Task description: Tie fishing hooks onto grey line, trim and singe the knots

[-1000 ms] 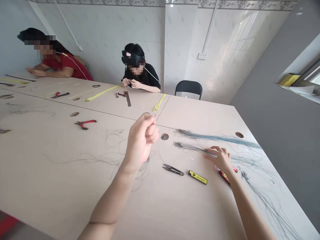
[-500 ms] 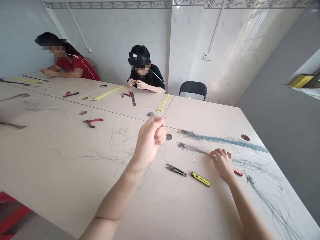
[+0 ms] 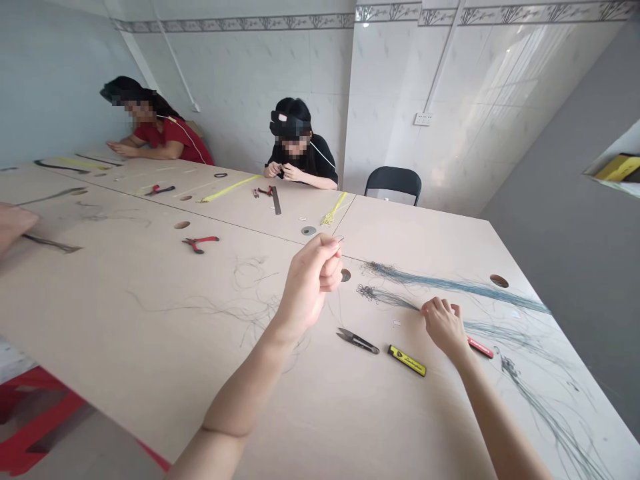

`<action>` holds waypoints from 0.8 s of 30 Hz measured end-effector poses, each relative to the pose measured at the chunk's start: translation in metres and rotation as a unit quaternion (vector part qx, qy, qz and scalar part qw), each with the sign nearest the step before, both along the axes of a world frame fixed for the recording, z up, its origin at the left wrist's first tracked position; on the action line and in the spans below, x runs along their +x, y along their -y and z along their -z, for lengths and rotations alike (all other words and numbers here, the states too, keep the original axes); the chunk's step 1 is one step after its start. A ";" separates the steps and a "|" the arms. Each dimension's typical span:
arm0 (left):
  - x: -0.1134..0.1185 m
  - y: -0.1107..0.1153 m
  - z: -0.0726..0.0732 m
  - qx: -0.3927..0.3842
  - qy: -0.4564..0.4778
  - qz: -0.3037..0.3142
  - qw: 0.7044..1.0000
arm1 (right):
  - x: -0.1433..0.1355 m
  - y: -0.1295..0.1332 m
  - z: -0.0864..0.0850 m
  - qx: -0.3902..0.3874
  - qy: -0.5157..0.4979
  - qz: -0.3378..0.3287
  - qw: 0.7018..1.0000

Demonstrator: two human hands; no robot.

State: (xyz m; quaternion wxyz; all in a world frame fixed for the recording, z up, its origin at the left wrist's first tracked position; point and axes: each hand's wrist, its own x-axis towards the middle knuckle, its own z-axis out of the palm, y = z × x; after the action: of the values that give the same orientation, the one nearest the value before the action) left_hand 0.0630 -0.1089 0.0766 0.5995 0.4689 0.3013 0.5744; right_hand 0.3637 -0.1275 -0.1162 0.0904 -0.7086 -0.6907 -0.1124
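Note:
My left hand (image 3: 313, 280) is raised over the table (image 3: 320, 427), closed in a pinch around a thin dark strand (image 3: 341, 239) whose tip sticks out past the thumb. On the right, my right hand (image 3: 445, 325) rests with its fingertips pressed together on a bundle of thin grey-blue strands (image 3: 395, 299) with curled ends. Behind that bundle lies a longer blue bundle (image 3: 460, 284). Between my hands are black snips (image 3: 358, 341) and a yellow lighter (image 3: 407, 361). A red lighter (image 3: 481, 347) sits just right of my right hand.
Loose strands (image 3: 200, 309) spread left of my left arm, near red-handled pliers (image 3: 200, 244). Another bundle (image 3: 545, 407) lies at the right edge. Two people sit across the table; a third person's hand (image 3: 15, 223) enters at the left. A black chair (image 3: 394, 181) stands behind.
The whole view has shifted, so things appear slightly farther right and lower. The hand at the left edge shows more clearly. Both my hands keep nearly the same poses.

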 end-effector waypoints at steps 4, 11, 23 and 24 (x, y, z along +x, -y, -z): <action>0.000 0.000 -0.001 -0.001 0.002 0.002 1.000 | -0.002 0.007 0.000 0.023 -0.018 -0.001 1.000; 0.001 -0.001 0.000 -0.001 -0.009 0.004 1.000 | -0.006 0.016 0.002 0.052 -0.047 0.010 0.997; 0.001 -0.001 0.000 0.005 -0.020 -0.003 1.000 | -0.010 0.003 0.005 0.039 -0.113 0.021 0.993; 0.000 -0.001 0.000 0.005 -0.020 -0.003 1.000 | -0.012 0.005 0.004 0.042 -0.118 0.021 0.992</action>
State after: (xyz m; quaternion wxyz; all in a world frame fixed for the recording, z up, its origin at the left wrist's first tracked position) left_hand 0.0634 -0.1078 0.0761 0.5888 0.4824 0.3118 0.5686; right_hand 0.3515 -0.1323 -0.1204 0.1983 -0.7266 -0.6552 -0.0588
